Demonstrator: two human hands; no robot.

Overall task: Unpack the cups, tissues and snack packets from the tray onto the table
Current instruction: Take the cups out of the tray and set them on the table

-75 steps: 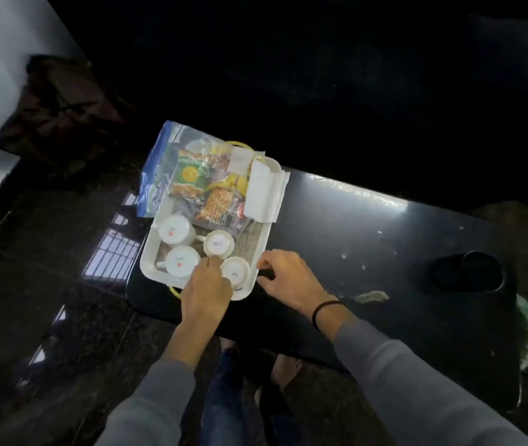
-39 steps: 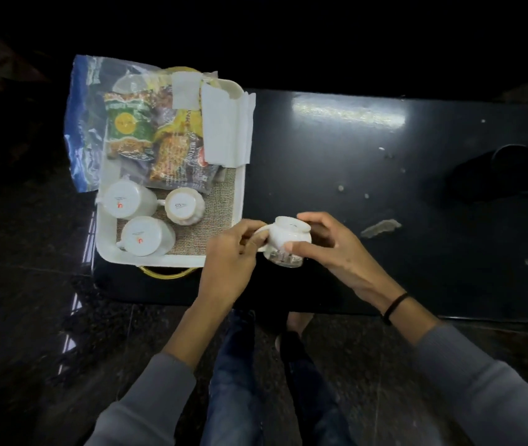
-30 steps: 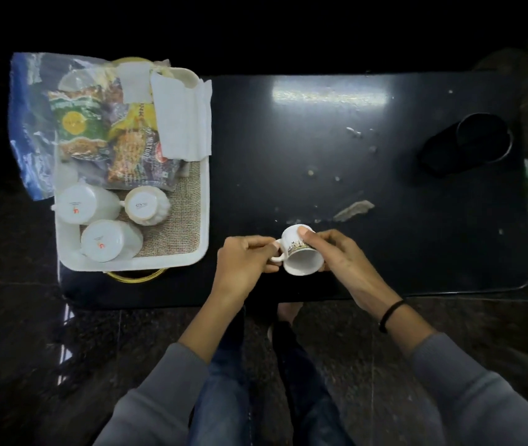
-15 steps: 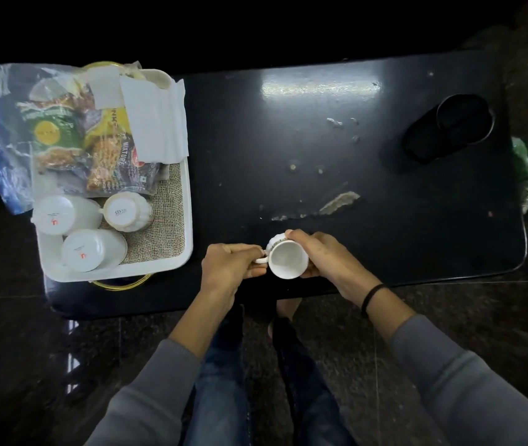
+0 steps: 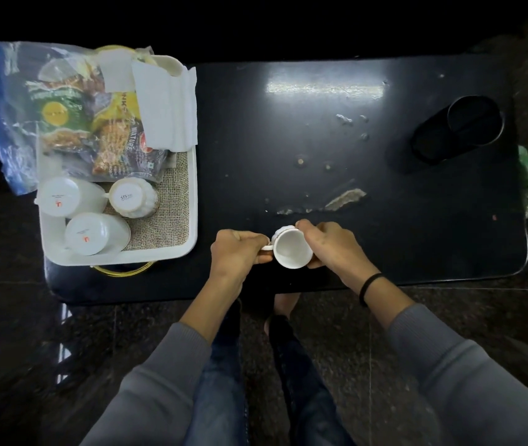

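A small white cup (image 5: 291,251) stands mouth-up near the black table's front edge, right of the tray. My left hand (image 5: 235,252) pinches its handle and my right hand (image 5: 333,244) wraps its far side. The white tray (image 5: 193,194) sits at the table's left end. Three white cups lie upside down in it: two plain ones (image 5: 63,196) (image 5: 90,233) and a ribbed one (image 5: 130,197). Behind them lie snack packets (image 5: 117,146) (image 5: 58,111) in a clear plastic bag, and white tissues (image 5: 167,107) at the tray's back right.
A black cylindrical holder (image 5: 462,127) lies at the table's back right. Crumbs and a scuffed patch (image 5: 343,197) mark the black tabletop (image 5: 288,140) just beyond the held cup. My legs and feet are below the table's front edge, on a dark stone floor.
I lifted a cup out of the tray's front right corner, turned it from upside down to mouth-up with both hands, and brought it down by the table's front edge.
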